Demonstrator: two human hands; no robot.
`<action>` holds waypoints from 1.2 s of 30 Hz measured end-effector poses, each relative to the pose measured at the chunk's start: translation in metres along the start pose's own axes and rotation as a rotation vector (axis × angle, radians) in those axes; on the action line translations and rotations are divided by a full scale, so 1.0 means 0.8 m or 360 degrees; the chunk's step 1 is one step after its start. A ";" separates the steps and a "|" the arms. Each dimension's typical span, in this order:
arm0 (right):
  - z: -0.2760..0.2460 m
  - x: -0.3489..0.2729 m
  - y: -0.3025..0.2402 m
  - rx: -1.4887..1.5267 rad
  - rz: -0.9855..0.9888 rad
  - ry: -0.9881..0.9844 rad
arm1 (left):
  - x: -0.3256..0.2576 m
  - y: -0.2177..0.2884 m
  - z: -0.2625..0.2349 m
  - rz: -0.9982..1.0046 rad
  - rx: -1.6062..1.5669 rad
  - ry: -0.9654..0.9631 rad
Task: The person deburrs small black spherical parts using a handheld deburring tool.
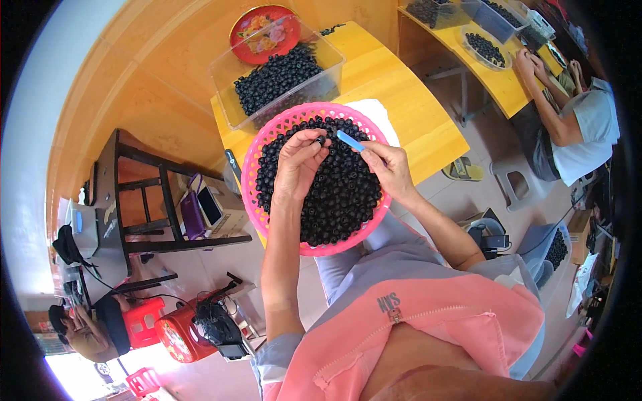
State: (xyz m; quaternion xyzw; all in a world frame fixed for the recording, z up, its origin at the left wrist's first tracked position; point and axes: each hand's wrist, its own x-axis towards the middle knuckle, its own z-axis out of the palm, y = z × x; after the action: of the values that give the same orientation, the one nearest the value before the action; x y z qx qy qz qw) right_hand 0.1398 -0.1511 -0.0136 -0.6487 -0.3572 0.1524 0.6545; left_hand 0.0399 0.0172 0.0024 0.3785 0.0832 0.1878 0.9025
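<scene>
hundreds of small black beads fill a pink perforated basket on the person's lap, at the near edge of the yellow bench. the left hand is closed in a pinch on one bead at the basket's 12 o'clock, thumb and forefinger on its sides. the right hand, at about 2 o'clock of the basket, is closed around a slim light-blue tool whose tip points at that bead. judging by looks, each bead is hard, smooth and very light, likely to roll or slip, so a fingertip pinch across its middle suits it. a clear bin of more beads sits at 11 o'clock from the basket, a red flowered tray behind it
</scene>
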 end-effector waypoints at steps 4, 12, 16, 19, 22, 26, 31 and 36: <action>0.002 0.000 -0.006 -0.0189 -0.0176 -0.0009 | 0.000 -0.001 -0.004 0.0039 -0.0046 -0.0006; 0.002 -0.001 -0.006 -0.0266 -0.0178 -0.0052 | 0.001 -0.001 0.002 0.0034 -0.0037 0.0017; 0.003 -0.001 -0.006 -0.0258 -0.0186 -0.0066 | -0.001 -0.001 -0.004 0.0010 0.0026 -0.0010; 0.004 0.000 -0.006 -0.0259 -0.0212 -0.0046 | 0.000 -0.001 -0.004 0.0001 0.0051 -0.0028; 0.004 0.000 -0.007 -0.0274 -0.0220 -0.0053 | 0.001 -0.002 -0.004 0.0022 -0.0001 0.0003; 0.004 0.000 -0.004 -0.0284 -0.0237 -0.0039 | 0.000 -0.002 -0.002 0.0022 0.0029 0.0041; 0.004 -0.001 -0.009 -0.0303 -0.0193 -0.0059 | -0.001 -0.003 -0.002 0.0047 0.0044 0.0079; 0.005 -0.001 -0.004 -0.0288 -0.0243 -0.0023 | -0.001 -0.003 -0.002 0.0059 0.0074 0.0063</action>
State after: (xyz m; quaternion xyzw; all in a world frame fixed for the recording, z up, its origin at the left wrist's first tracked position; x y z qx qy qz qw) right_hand 0.1360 -0.1493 -0.0111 -0.6749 -0.4225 0.0741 0.6004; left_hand 0.0397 0.0164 -0.0002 0.3971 0.0984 0.2099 0.8880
